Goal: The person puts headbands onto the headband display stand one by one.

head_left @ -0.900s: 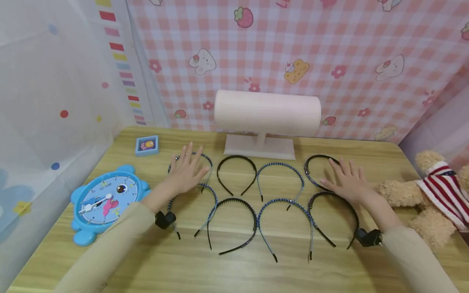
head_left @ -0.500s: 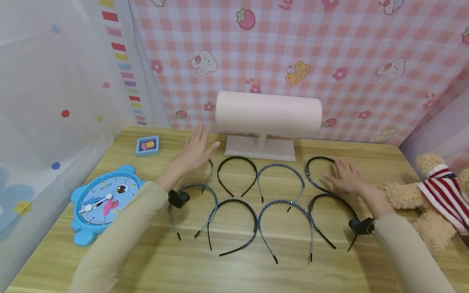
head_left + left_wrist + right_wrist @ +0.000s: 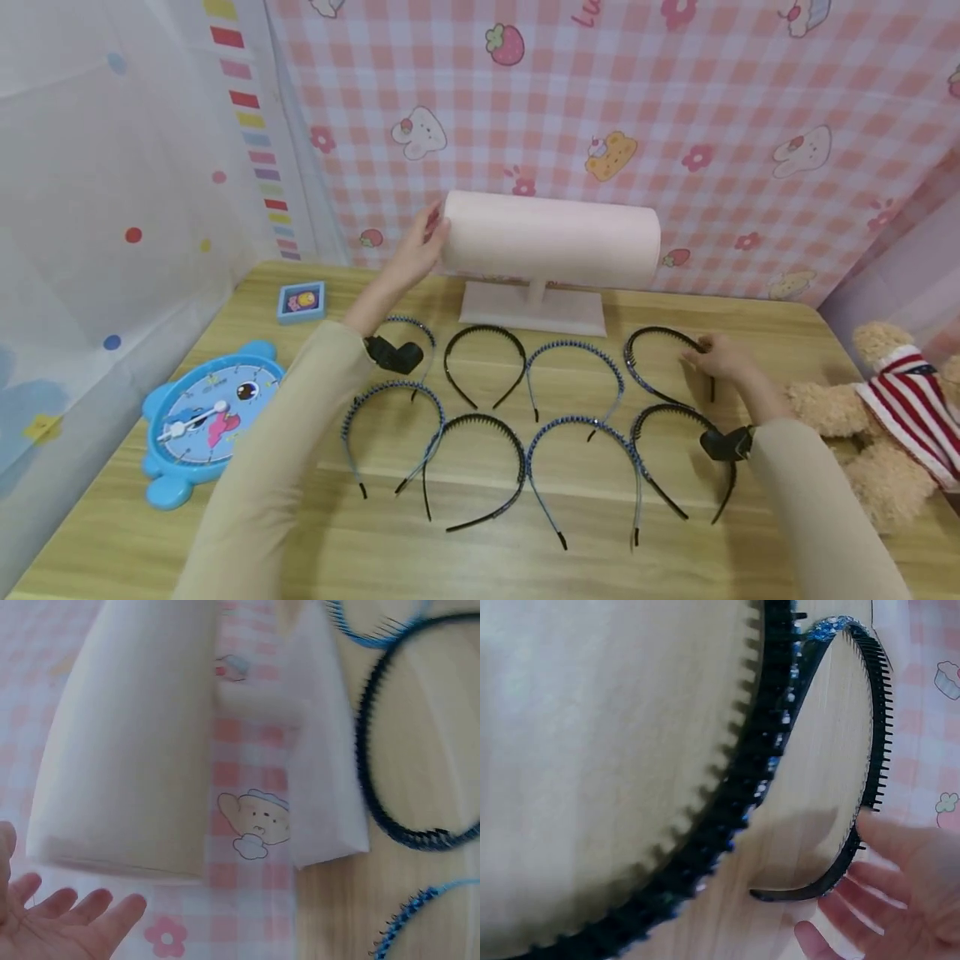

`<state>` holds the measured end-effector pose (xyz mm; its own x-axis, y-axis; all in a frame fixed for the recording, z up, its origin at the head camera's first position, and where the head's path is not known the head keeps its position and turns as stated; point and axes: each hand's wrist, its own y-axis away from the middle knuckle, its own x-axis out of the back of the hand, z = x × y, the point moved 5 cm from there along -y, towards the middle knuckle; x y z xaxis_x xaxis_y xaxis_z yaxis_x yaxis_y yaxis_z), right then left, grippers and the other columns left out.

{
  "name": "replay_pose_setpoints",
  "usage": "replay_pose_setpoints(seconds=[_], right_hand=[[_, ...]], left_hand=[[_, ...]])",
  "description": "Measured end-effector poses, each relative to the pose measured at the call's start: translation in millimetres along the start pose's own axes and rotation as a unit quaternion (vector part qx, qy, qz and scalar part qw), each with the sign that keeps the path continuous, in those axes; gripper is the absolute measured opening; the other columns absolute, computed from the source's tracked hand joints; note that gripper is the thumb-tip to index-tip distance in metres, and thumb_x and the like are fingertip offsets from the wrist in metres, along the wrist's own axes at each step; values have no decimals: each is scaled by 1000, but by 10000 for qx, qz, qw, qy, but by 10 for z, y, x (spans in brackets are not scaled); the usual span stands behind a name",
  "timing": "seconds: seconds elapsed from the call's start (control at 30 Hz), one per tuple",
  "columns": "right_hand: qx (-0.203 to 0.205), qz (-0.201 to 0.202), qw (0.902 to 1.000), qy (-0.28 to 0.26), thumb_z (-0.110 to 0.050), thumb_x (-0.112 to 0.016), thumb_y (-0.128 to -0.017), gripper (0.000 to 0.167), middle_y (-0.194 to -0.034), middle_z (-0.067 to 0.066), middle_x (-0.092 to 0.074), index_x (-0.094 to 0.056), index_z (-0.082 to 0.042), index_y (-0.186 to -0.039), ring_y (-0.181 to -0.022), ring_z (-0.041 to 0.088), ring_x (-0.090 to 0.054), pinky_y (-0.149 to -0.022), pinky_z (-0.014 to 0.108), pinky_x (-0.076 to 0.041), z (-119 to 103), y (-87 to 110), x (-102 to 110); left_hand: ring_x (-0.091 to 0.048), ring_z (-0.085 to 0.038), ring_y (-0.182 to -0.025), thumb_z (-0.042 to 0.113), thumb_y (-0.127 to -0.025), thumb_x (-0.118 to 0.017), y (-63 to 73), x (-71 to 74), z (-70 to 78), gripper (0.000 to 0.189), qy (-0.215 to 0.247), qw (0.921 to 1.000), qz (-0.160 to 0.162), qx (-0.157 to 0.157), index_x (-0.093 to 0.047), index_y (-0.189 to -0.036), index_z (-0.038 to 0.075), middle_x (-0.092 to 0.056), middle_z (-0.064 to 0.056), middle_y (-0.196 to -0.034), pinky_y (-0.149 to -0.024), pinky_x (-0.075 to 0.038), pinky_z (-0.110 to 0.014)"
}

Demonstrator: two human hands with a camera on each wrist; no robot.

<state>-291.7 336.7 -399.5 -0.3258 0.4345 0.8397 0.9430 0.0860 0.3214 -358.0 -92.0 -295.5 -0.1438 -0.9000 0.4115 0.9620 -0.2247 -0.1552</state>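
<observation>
In the head view my left hand (image 3: pixel 418 252) is at the left end of a pale pink padded cylinder (image 3: pixel 551 237) on a stand (image 3: pixel 532 310). In the left wrist view the hand's fingers (image 3: pixel 124 909) are extended just beyond the end of the cylinder, with a small gap showing. My right hand (image 3: pixel 726 360) pinches the right side of a black toothed headband (image 3: pixel 651 329) in the back row. The right wrist view shows the thumb and fingers on either side of its band (image 3: pixel 877 720), which has blue glitter along part of it.
Several more black headbands (image 3: pixel 483 327) and blue beaded headbands (image 3: pixel 573 342) lie in two rows on the wooden table (image 3: pixel 480 575). A blue toy clock (image 3: pixel 213 417) and small blue frame (image 3: pixel 302 302) are at left. A teddy bear (image 3: pixel 881 400) sits at right.
My left hand has moved from above the back-left headband up and right to the cylinder's end. My right hand has gone from spread fingers to pinching the back-right headband.
</observation>
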Motion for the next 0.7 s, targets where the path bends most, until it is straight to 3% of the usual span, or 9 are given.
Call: replay_pose_setpoints(seconds=[0.13, 0.3, 0.47, 0.6, 0.7], right_hand=[[-314, 300, 9990, -95, -20, -45, -94, 54, -126, 42, -38, -35, 23, -125, -115, 53, -38, -97, 56, -39, 14, -31, 67], [-412, 627, 9966, -331, -16, -52, -89, 46, -120, 40, -45, -47, 21, -115, -109, 52, -44, -93, 55, -43, 69, -56, 114], [-503, 806, 9939, -553, -11, -57, -85, 37, -109, 37, -52, -53, 19, -107, -99, 48, -50, -83, 50, -48, 69, -48, 122], [-444, 919, 9931, -577, -5, -57, -83, 31, -100, 34, -56, -54, 19, -102, -89, 41, -53, -68, 34, -49, 46, -66, 121], [-500, 880, 9933, -555, -3, -56, -84, 31, -105, 36, -54, -53, 19, -106, -89, 40, -53, -64, 32, -50, 147, -187, 91]], left_hand=[[-26, -32, -137, 30, -99, -33, -74, 14, -23, 51, 683, 9962, -72, 529, -18, -146, 16, -19, -12, -152, -102, -39, -53], [-29, -34, -135, 30, -99, -33, -95, 6, -28, 50, 1018, 9914, -245, 790, -18, -147, 21, -20, -10, -152, -101, -39, -54], [-32, -33, -134, 35, -99, -33, -129, 32, -10, 52, 916, 9913, -317, 887, -17, -147, 22, -20, -9, -152, -101, -40, -52], [-32, -30, -134, 38, -97, -37, -158, 48, 0, 53, 966, 9895, -202, 1060, -20, -146, 24, -22, -6, -152, -100, -42, -50], [-35, -28, -133, 37, -97, -40, -168, 55, -1, 53, 1073, 9869, -95, 1199, -23, -145, 25, -24, -5, -152, -98, -44, -49]])
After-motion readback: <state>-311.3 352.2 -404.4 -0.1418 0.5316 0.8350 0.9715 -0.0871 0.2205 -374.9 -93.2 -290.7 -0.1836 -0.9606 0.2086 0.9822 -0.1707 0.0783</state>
